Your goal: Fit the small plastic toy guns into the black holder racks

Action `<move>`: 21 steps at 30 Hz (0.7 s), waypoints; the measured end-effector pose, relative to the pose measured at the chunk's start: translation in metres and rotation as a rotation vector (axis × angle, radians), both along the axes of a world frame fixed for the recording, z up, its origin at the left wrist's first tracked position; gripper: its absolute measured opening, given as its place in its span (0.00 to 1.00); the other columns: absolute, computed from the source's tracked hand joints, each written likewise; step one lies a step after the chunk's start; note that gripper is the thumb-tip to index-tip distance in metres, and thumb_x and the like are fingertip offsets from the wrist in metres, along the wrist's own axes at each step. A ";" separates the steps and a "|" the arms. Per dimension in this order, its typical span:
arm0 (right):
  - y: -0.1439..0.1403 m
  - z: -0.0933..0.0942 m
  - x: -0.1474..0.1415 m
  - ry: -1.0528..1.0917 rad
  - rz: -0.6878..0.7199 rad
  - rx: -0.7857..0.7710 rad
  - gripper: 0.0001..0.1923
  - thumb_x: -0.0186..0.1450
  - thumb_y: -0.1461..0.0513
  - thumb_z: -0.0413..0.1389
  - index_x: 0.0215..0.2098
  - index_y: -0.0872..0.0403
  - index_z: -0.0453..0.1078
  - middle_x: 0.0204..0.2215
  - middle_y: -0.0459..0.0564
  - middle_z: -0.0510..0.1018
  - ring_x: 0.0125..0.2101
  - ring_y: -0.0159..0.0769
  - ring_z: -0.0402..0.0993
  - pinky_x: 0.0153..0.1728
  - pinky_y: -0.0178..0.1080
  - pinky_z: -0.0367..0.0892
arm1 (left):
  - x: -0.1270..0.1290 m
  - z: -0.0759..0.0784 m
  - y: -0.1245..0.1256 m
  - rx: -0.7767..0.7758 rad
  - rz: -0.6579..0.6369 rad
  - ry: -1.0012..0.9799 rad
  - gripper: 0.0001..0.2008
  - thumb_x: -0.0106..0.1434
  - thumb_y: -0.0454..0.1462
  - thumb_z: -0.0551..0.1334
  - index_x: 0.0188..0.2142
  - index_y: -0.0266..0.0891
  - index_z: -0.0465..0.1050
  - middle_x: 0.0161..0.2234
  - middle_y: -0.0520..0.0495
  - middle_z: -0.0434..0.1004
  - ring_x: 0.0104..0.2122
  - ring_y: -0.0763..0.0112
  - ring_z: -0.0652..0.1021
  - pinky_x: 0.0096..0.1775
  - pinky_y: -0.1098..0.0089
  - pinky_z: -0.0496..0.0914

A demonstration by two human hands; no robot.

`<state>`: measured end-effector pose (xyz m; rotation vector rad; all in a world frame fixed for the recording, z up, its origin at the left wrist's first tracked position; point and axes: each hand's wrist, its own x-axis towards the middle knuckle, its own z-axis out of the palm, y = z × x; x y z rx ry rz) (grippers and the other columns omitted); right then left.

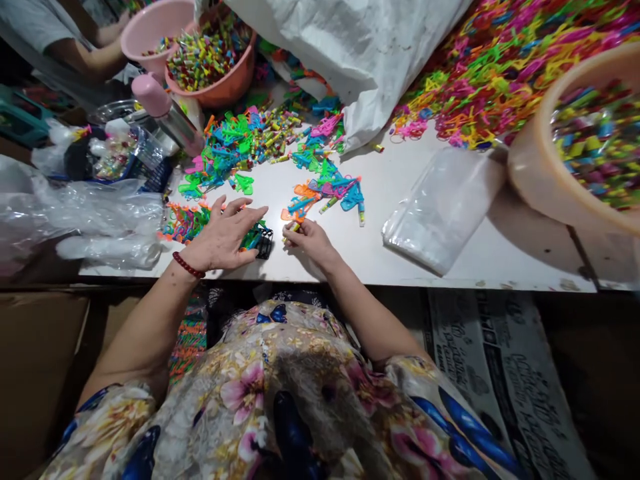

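My left hand [225, 233], with a dark red bead bracelet [189, 265] at the wrist, lies spread over a packed row of colourful plastic pieces [187, 222]. Its fingers are apart, and its thumb is beside a small black rack [265, 244] at the row's right end. Whether the palm touches the pieces is hidden. My right hand [313, 243] pinches a small yellow patterned tube [291, 231] just above the white table. Beyond it lies a loose cluster of orange, blue and purple plastic pieces [325, 191], some with tubes attached.
A clear plastic bag stack [443, 210] lies to the right, beside a peach tub [530, 153] of small tubes. Behind are an orange bowl [220, 93], a pink-capped bottle [173, 120], a white sack [345, 47] and heaped bright plastic pieces [480, 87]. A co-worker's arm [90, 60] shows at upper left.
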<state>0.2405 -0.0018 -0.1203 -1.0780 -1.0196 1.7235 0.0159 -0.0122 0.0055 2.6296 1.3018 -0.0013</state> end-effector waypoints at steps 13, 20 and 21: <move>0.052 0.002 -0.039 -0.116 0.194 0.199 0.16 0.56 0.62 0.62 0.43 0.51 0.68 0.32 0.42 0.79 0.36 0.35 0.74 0.40 0.38 0.70 | 0.001 0.004 0.000 0.010 -0.067 0.060 0.24 0.65 0.52 0.59 0.57 0.46 0.73 0.59 0.41 0.75 0.65 0.39 0.63 0.66 0.30 0.44; 0.055 -0.006 -0.043 -0.142 0.270 0.215 0.21 0.55 0.64 0.61 0.46 0.51 0.66 0.30 0.40 0.76 0.35 0.35 0.73 0.37 0.37 0.69 | -0.005 0.004 0.000 0.013 -0.100 0.057 0.25 0.65 0.54 0.58 0.56 0.45 0.74 0.58 0.41 0.76 0.64 0.40 0.65 0.67 0.31 0.44; 0.055 -0.007 -0.044 -0.146 0.273 0.217 0.22 0.55 0.64 0.62 0.48 0.52 0.66 0.30 0.41 0.77 0.35 0.36 0.73 0.37 0.37 0.69 | -0.005 0.004 -0.001 0.011 -0.102 0.054 0.26 0.65 0.54 0.58 0.56 0.45 0.74 0.58 0.41 0.76 0.64 0.41 0.65 0.68 0.31 0.43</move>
